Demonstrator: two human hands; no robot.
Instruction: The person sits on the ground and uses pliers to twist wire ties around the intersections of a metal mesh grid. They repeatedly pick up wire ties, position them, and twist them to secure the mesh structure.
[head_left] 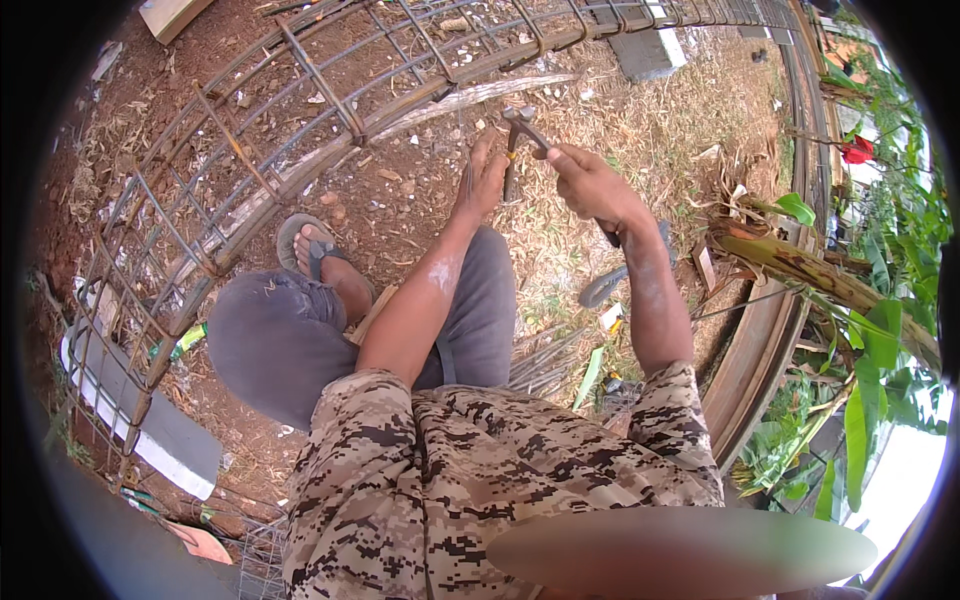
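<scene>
Above the knees, pincers [524, 128] in right hand [590, 185] grip, left hand [483, 185] alongside

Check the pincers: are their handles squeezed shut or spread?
Spread: the pincers have one handle in the left hand, the other in the right hand.

Beyond the long rusty steel rebar cage [300, 110] lying on the ground, both hands are placed right of it, with the sandalled foot [320, 255] set just below it.
</scene>
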